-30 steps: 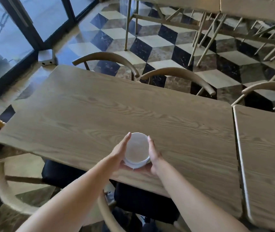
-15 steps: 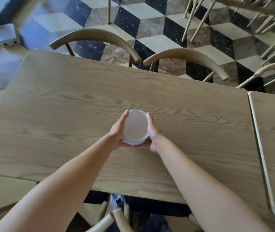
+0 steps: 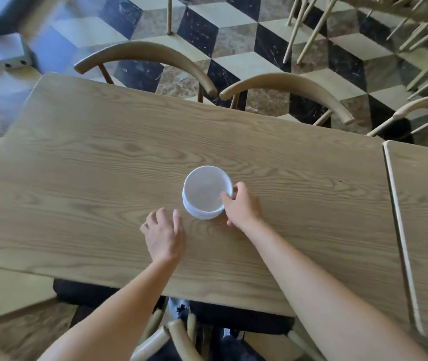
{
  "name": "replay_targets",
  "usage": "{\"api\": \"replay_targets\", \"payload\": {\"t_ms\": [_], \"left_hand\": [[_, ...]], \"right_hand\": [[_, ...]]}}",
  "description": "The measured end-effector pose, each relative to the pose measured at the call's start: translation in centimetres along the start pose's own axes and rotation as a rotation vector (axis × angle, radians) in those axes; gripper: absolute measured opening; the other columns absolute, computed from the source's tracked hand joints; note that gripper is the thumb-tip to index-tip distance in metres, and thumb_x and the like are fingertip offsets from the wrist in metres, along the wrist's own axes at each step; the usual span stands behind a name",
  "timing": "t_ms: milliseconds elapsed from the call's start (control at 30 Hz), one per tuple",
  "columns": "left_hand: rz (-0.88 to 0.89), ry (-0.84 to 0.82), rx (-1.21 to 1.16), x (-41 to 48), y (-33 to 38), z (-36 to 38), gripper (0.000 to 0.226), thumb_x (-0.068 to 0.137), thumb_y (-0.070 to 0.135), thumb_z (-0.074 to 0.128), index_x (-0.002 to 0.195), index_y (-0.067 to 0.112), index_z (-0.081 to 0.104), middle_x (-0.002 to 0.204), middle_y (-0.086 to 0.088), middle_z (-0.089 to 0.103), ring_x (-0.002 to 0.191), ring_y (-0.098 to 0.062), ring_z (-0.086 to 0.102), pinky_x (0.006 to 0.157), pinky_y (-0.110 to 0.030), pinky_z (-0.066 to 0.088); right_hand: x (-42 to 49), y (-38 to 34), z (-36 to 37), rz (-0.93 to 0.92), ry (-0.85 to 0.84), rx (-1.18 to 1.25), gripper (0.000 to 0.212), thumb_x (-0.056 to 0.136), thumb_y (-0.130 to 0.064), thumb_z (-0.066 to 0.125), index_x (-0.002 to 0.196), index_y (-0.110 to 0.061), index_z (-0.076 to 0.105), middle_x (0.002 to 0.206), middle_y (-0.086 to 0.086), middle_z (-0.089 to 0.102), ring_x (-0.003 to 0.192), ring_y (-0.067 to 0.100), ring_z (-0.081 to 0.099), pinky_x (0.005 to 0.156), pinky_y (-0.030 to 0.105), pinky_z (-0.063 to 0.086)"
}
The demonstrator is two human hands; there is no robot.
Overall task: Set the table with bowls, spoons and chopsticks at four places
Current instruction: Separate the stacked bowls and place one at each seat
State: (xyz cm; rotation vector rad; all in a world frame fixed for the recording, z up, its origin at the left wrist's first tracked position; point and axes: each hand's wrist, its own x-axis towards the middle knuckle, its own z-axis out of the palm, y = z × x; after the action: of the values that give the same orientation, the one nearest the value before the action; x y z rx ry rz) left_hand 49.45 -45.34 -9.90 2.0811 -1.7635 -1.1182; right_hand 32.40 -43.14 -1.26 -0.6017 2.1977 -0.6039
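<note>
White bowl stack (image 3: 206,193) sits mid-tabletop (image 3: 77,162); right hand (image 3: 243,205) fingers pinch top rim, left hand (image 3: 164,234) flat beside, fingers spread, empty. Likely next: lift off one bowl, carry to place.

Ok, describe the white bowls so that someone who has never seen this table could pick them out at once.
Start at the long wooden table with two curved-back chairs on its far side. Near the middle of the top, slightly toward the near edge, stands a stack of white bowls, the right hand pinching its rim and the left hand flat beside it. It is the only white, round thing on the wood.
</note>
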Motion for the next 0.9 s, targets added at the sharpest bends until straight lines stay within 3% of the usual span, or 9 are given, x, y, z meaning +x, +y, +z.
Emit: {"api": "replay_targets", "payload": {"t_ms": [67,133,200,400,500,567,633,700,900], "left_hand": [[0.119,-0.045,0.409,-1.1,-2.2,1.5,0.074,0.097,0.062,0.035,0.157,0.019,0.027,0.166,-0.017,0.016,0.15,-0.042,0.01,0.12,-0.05,0.011],[0.171,-0.095,0.539,-1.9,-3.0,3.1,0.088,0.093,0.073,0.028,0.161,0.022,0.006,0.168,-0.016,-0.005,0.151,-0.047,-0.01,0.121,-0.057,-0.002],[0.159,-0.087,0.569,-2.0,-3.2,4.6,0.096,0.089,0.078,0.022,0.16,0.02,-0.003,0.167,-0.017,-0.014,0.148,-0.048,-0.022,0.119,-0.06,-0.011],[0.15,0.061,0.608,-1.9,-3.6,6.3,0.102,0.082,0.083,0.021,0.161,0.019,0.005,0.168,-0.014,-0.008,0.15,-0.044,-0.021,0.12,-0.059,-0.012],[0.135,0.057,0.607,-1.9,-3.6,6.3,0.102,0.081,0.084,0.022,0.161,0.022,0.003,0.169,-0.012,-0.009,0.15,-0.041,-0.022,0.12,-0.058,-0.012],[0.131,0.066,0.603,-1.9,-3.6,6.4,0.103,0.081,0.084,0.024,0.161,0.023,0.004,0.169,-0.011,-0.009,0.151,-0.04,-0.022,0.121,-0.058,-0.012],[0.124,0.075,0.589,-1.9,-3.5,6.3,0.103,0.08,0.084,0.026,0.161,0.023,0.007,0.169,-0.01,-0.007,0.151,-0.04,-0.019,0.121,-0.057,-0.01],[0.127,0.092,0.578,-1.9,-3.5,6.3,0.103,0.079,0.084,0.027,0.161,0.023,0.01,0.169,-0.01,-0.004,0.152,-0.039,-0.017,0.121,-0.057,-0.01],[0.124,0.103,0.558,-2.0,-3.5,6.2,0.099,0.082,0.081,0.032,0.16,0.024,0.012,0.169,-0.009,-0.002,0.153,-0.038,-0.015,0.122,-0.056,-0.009]], "right_hand": [[0.3,0.2,0.1,-0.096,0.029,-0.133,0.019,0.09,-0.029,0.053,0.084,-0.014,0.043,0.094,0.02,0.066,0.072,0.038,0.069,0.06,0.043,0.057],[0.4,0.1,-0.1,-0.148,0.016,-0.205,0.012,0.092,-0.021,0.051,0.09,-0.012,0.042,0.105,0.024,0.064,0.09,0.042,0.066,0.07,0.042,0.053],[0.5,0.0,-0.3,-0.192,0.017,-0.241,0.012,0.094,-0.014,0.047,0.103,-0.006,0.045,0.112,0.024,0.062,0.099,0.042,0.062,0.071,0.038,0.045],[0.8,-1.1,-1.1,-0.294,-0.018,-0.181,0.02,0.095,-0.009,0.044,0.113,-0.002,0.043,0.116,0.026,0.061,0.103,0.042,0.06,0.07,0.031,0.036],[0.5,-0.5,-2.0,-0.362,-0.005,-0.097,0.009,0.093,-0.008,0.045,0.101,-0.008,0.04,0.1,0.021,0.061,0.094,0.038,0.059,0.066,0.03,0.028],[0.3,1.1,-2.7,-0.387,0.024,0.01,0.009,0.09,-0.01,0.047,0.092,-0.013,0.038,0.084,0.011,0.057,0.081,0.035,0.057,0.066,0.035,0.035],[-0.3,4.1,-3.8,-0.349,0.062,0.101,0.009,0.084,-0.019,0.047,0.086,-0.02,0.039,0.073,0.006,0.057,0.073,0.038,0.061,0.065,0.047,0.048],[-0.7,8.1,-5.2,-0.291,0.104,0.132,0.009,0.08,-0.026,0.046,0.083,-0.03,0.038,0.068,0.004,0.055,0.067,0.04,0.061,0.06,0.054,0.051],[-2.4,20.1,-7.2,-0.025,0.09,0.104,0.02,0.087,-0.023,0.047,0.076,-0.032,0.032,0.073,0.009,0.049,0.064,0.032,0.049,0.056,0.044,0.04]]}}
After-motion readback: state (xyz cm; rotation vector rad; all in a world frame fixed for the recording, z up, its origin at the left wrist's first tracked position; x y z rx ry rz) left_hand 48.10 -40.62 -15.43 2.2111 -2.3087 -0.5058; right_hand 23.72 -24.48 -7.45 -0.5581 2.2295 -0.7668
